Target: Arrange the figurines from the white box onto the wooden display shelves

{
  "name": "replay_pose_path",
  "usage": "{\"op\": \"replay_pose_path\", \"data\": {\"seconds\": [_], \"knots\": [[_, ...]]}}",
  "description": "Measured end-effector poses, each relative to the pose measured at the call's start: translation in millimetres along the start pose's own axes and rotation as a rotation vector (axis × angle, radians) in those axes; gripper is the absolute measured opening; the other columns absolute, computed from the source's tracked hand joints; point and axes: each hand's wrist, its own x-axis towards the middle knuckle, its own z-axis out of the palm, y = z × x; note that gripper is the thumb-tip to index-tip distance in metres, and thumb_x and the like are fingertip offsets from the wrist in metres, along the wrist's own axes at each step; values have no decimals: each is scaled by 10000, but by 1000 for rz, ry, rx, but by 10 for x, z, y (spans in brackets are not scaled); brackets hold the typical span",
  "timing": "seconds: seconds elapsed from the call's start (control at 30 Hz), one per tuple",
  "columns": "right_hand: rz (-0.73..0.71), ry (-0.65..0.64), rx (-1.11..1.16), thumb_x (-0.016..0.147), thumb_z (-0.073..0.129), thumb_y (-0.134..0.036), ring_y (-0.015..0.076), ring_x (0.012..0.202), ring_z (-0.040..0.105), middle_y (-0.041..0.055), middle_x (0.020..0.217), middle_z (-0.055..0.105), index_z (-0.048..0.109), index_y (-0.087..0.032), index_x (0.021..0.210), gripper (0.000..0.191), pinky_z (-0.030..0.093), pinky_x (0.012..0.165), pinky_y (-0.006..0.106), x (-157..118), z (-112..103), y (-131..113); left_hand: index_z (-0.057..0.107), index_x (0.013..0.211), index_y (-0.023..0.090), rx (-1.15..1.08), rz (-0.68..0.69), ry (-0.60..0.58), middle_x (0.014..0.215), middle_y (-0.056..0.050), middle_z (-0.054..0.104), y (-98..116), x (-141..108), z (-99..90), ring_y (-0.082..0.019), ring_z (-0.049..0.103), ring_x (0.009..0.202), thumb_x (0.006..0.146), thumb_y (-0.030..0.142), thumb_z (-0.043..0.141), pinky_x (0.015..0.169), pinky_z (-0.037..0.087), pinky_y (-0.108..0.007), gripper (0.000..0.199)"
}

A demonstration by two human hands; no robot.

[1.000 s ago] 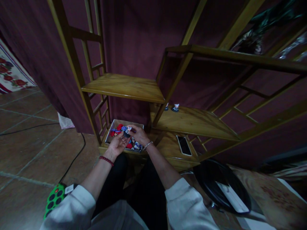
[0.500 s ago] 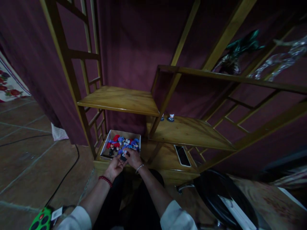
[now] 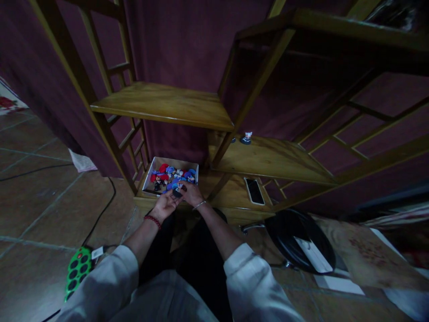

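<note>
Both my hands meet at the front edge of a shallow cardboard box (image 3: 157,162) on the lowest shelf. Between them is a small figurine (image 3: 177,192) with a dark round base. My left hand (image 3: 166,205), palm up, has its fingers around the base from below. From above, my right hand (image 3: 191,194) pinches the same figurine, covering much of it. Inside the box lie several small figurines (image 3: 163,169) in red, blue and purple. A white-headed figurine (image 3: 247,137) on a dark base stands on the shelf to the right, another partly hidden by the post.
A phone (image 3: 254,191) lies on the lowest shelf, right of the box. The wooden shelf unit (image 3: 161,103) has posts and lattice sides. A black round stool (image 3: 300,241) stands at the right. A green power strip (image 3: 78,270) with cables sits on the tiled floor.
My view has tipped downward and closer, so more of my sleeves and the stool shows. Both hands stay on the figurine at the box's front edge.
</note>
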Motion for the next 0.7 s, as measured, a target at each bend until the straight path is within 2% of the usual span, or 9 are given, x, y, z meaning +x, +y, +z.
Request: {"op": "replay_pose_path", "data": {"seconds": [0.3,0.53,0.7], "knots": [[-6,-6,-72,771,544,-205,127,780,596,0,880,666,589,-232,1075,308,443,735,228,43,-13,-11,591,811,107,4,-5,-95,777,-87,658,31,32,-57,-159,628,787,837,88,384,858,475,-370,209],[-28,-14,-110,785,542,-206,128,796,596,3,912,666,582,-234,1085,304,441,754,236,19,15,0,585,782,103,19,-20,-103,712,-80,646,39,76,-99,-148,621,712,834,81,375,851,476,-381,218],[-30,-1,-131,788,544,-221,135,840,599,-4,950,663,579,-249,1077,293,440,773,245,8,31,30,590,774,95,34,-38,-124,748,-103,653,42,75,-102,-164,623,749,836,108,391,829,484,-364,209]]}}
